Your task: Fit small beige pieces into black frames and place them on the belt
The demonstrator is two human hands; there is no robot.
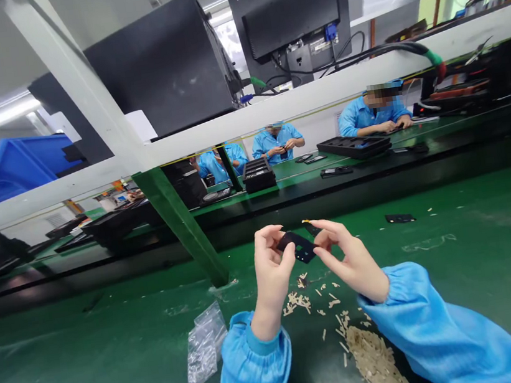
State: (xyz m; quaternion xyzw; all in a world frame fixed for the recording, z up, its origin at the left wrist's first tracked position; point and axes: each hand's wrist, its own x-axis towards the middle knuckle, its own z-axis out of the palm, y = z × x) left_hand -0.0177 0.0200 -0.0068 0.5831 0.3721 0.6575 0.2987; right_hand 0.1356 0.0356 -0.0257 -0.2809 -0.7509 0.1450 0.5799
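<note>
The flat black part (304,255) is in the middle of the frame, up over the green table (129,346). It has little holes in it. We pinch its left end with our left hand (272,268), thumb in front. Our right hand (349,261) grips its right edge with the fingertips. Next to our right pointer finger is a small dark strip (310,229) with a yellow end; we can't tell if it joins the black part.

Below our hands we see loose pale bits (297,303), and a big heap of pale strips (374,358) near the bottom, right of center. A clear plastic bag (205,347) lies left of our left sleeve. Another black piece (400,218) lies on the table, at the right of the frame.
</note>
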